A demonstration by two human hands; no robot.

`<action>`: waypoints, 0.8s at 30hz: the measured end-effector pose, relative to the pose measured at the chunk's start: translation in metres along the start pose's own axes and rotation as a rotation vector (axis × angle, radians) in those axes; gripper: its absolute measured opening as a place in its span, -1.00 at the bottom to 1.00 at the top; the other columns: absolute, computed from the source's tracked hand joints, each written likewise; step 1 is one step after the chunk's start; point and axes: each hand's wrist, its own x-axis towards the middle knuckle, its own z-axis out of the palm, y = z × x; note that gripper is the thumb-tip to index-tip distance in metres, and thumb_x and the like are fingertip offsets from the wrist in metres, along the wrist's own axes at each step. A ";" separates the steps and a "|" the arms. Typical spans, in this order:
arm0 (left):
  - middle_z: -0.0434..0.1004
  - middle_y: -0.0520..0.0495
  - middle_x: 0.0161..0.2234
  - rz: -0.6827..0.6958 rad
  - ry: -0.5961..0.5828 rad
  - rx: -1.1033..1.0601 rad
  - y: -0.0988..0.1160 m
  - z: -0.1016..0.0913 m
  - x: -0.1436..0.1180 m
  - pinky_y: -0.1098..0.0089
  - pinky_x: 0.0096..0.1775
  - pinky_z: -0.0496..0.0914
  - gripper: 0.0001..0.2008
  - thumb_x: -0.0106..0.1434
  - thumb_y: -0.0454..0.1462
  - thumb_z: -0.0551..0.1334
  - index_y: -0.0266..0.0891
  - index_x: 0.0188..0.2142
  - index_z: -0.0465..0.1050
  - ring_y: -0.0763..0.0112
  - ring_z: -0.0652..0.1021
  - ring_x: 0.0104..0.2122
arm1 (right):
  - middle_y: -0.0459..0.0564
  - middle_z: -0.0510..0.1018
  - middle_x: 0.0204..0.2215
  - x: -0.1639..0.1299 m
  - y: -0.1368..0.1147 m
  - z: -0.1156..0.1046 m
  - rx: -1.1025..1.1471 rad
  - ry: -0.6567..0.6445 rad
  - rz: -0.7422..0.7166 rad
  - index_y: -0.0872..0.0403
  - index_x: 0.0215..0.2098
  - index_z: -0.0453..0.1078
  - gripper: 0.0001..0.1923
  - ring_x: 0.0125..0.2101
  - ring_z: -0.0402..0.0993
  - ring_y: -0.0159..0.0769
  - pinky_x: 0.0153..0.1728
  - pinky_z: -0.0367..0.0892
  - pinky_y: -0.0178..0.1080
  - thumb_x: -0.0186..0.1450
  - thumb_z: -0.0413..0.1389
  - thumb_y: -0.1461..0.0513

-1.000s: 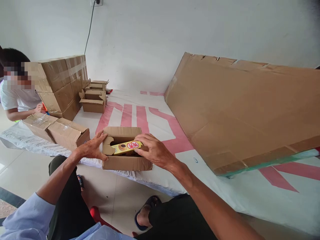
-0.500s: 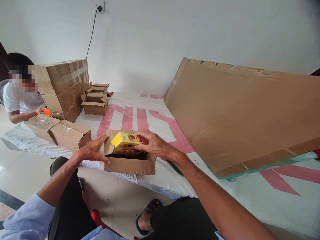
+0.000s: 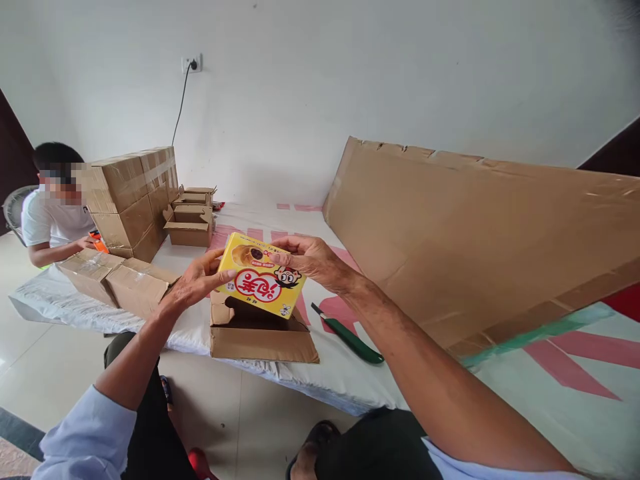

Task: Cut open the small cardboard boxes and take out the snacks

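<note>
A yellow snack box (image 3: 260, 280) with red and white lettering and a cartoon face is held tilted between both my hands. My left hand (image 3: 197, 283) grips its left edge, thumb on the front. On the upper right edge, my right hand (image 3: 313, 263) has its thumb across the front and its fingers behind. Just below the snack box stands an open brown carton (image 3: 263, 343), its inside dark and partly hidden. Right of that carton, a green-handled knife (image 3: 353, 341) lies on the white and red sheet.
Two taped cartons (image 3: 137, 283) lie to the left, before a stack of taped boxes (image 3: 127, 200). Small open cartons (image 3: 189, 233) stand behind. A large cardboard sheet (image 3: 480, 240) leans at right. A person (image 3: 55, 213) at far left holds something orange.
The yellow snack box has come up out of the open carton, its front now facing me. My left hand has moved from the carton onto the box. The knife has come into fuller view.
</note>
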 end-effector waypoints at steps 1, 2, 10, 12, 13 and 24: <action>0.71 -0.27 0.05 -0.006 0.016 -0.070 0.001 0.004 0.001 0.18 -0.06 0.56 -0.27 0.30 0.03 0.44 -0.26 0.34 0.43 0.02 0.70 -0.02 | 0.04 0.75 -0.24 0.001 0.001 0.003 0.009 -0.009 -0.002 0.04 -0.14 0.67 -0.36 -0.37 0.61 -0.20 -0.36 0.50 -0.19 0.02 0.49 -0.21; 0.73 -0.25 0.01 -0.012 0.043 -0.117 0.001 0.006 0.001 0.21 -0.09 0.56 -0.31 0.28 0.01 0.46 -0.27 0.29 0.48 0.04 0.71 -0.06 | 0.04 0.75 -0.24 0.001 0.002 0.005 0.019 -0.019 0.001 0.05 -0.13 0.67 -0.36 -0.37 0.61 -0.20 -0.36 0.50 -0.19 0.03 0.49 -0.21; 0.73 -0.18 -0.17 -0.028 0.342 -0.229 -0.012 -0.010 0.019 0.36 -0.29 0.50 -0.29 0.11 0.02 0.56 -0.32 0.13 0.53 0.24 0.68 -0.28 | 0.00 0.75 -0.28 -0.010 0.019 0.022 0.219 -0.060 0.095 0.04 -0.12 0.67 -0.44 -0.34 0.66 -0.17 -0.31 0.54 -0.19 0.06 0.50 -0.11; 0.71 -0.20 -0.10 -0.001 0.421 -0.309 -0.017 -0.011 0.021 0.37 -0.28 0.51 -0.22 0.10 0.07 0.55 -0.28 0.19 0.46 0.25 0.68 -0.24 | 0.02 0.76 -0.27 -0.012 0.027 0.035 0.372 0.052 0.076 0.03 -0.16 0.66 -0.49 -0.28 0.69 -0.09 -0.25 0.59 -0.12 0.06 0.48 -0.10; 0.70 -0.23 -0.05 0.000 0.412 -0.341 -0.020 -0.009 0.019 0.37 -0.26 0.52 -0.20 0.10 0.08 0.55 -0.26 0.21 0.44 0.23 0.69 -0.20 | 0.03 0.77 -0.24 -0.012 0.032 0.042 0.452 0.111 0.054 0.01 -0.17 0.65 -0.50 -0.24 0.70 -0.04 -0.21 0.61 -0.08 0.07 0.47 -0.10; 0.71 -0.26 0.03 -0.115 0.236 -0.333 -0.046 -0.014 0.001 0.33 -0.29 0.57 -0.33 0.07 -0.09 0.55 -0.23 0.15 0.52 0.13 0.73 -0.19 | -0.05 0.75 -0.13 -0.007 0.078 0.062 0.633 0.269 0.053 -0.06 -0.09 0.54 -0.48 -0.15 0.70 -0.07 -0.22 0.65 -0.08 0.07 0.48 -0.06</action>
